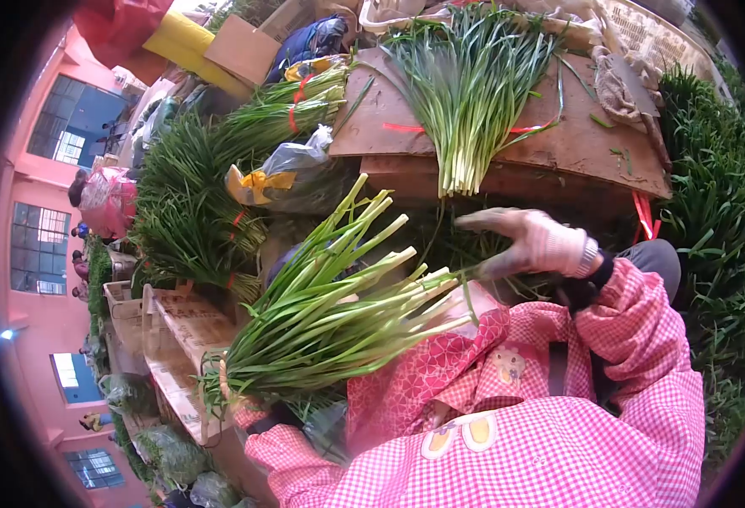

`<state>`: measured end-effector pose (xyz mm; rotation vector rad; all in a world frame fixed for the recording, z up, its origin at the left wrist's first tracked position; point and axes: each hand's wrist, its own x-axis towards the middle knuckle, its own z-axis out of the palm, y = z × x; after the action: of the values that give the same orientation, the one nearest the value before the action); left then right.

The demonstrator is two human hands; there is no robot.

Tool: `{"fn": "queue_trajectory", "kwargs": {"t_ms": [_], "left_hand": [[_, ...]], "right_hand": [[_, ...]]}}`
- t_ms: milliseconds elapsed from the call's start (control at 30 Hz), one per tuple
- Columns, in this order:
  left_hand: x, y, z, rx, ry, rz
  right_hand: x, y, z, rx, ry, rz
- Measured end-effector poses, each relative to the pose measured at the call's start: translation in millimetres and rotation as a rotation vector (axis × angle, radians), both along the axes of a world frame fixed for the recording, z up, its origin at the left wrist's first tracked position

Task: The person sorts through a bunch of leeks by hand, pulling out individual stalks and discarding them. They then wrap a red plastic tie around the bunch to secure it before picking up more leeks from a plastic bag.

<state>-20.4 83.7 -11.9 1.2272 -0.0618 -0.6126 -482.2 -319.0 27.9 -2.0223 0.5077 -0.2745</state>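
Note:
My left hand (235,400), partly hidden by leaves, is closed round the leafy end of a loose bunch of garlic chives (330,313). The pale stalk ends fan out towards the upper right, over my lap. My right hand (529,241), in a light knit glove, has its thumb and fingers apart close to those stalk ends. Nothing shows in its grip. A second pile of garlic chives (474,93) lies on a brown board (592,144), stalk ends towards me. Red ribbon (402,128) sticks out from under that pile on both sides.
Tied bundles of chives (194,195) are stacked to the left, beside a clear plastic bag (292,165). A wooden crate (177,356) stands at the lower left. Loose greens (715,212) heap up on the right. Several people are far off at the left.

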Motion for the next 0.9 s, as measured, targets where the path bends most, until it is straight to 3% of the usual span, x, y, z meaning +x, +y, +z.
{"fn": "queue_trajectory", "kwargs": {"t_ms": [67,100,167,233,267,300,367,400,433,500,567,600,633,667,700,733,767,800,833,900], "left_hand": [[3,-2,4,0.023,-0.010,-0.015],[2,-2,7,0.034,-0.016,-0.025],[-7,-8,17,0.040,-0.001,-0.062],[-24,-16,35,0.030,0.046,-0.110],[-30,-19,36,-0.012,0.053,-0.041],[-36,-22,37,0.073,0.028,0.058],[-40,-26,31,0.123,0.020,0.128],[-35,-20,23,0.093,0.040,0.094],[-29,-14,15,0.069,0.051,0.073],[-25,-9,5,0.072,0.062,0.064],[-23,-6,-1,0.066,0.068,0.057],[-22,-6,-3,0.068,0.069,0.052],[-21,-4,-5,0.067,0.071,0.048],[-20,-4,-5,0.070,0.069,0.041],[-19,-4,-4,0.072,0.070,0.033],[-18,-4,-3,0.072,0.068,0.024],[-18,-4,-2,0.072,0.068,0.017],[-18,-4,-1,0.069,0.072,0.008],[-19,-4,1,0.069,0.077,-0.002],[-19,-3,4,0.065,0.082,-0.026]], "right_hand": [[38,24,1,0.553,-0.270,0.092],[55,31,9,0.776,-0.285,0.214],[73,55,26,0.852,-0.197,0.066],[78,56,25,0.579,-0.558,-0.029],[73,50,34,0.834,-0.528,-0.092],[67,36,26,0.605,-0.576,-0.212],[43,10,34,0.821,-0.506,-0.632],[33,-4,8,0.925,-0.642,-0.703],[14,-13,-17,0.865,-0.521,-0.553],[-11,-19,-58,0.380,-0.187,-0.137],[-6,-14,-25,-0.360,0.634,0.107],[0,-11,-39,-0.492,0.365,-0.034],[14,-9,-37,-0.325,0.127,-0.118],[35,-12,-34,-0.117,0.001,-0.043],[54,-3,-28,0.458,-0.054,-0.044],[70,1,-10,0.632,-0.049,0.016],[92,5,-25,0.737,-0.233,0.065],[115,6,-48,0.585,-0.377,0.117],[118,12,-32,0.790,-0.293,0.198],[151,30,-71,0.890,-0.304,0.319]]}}
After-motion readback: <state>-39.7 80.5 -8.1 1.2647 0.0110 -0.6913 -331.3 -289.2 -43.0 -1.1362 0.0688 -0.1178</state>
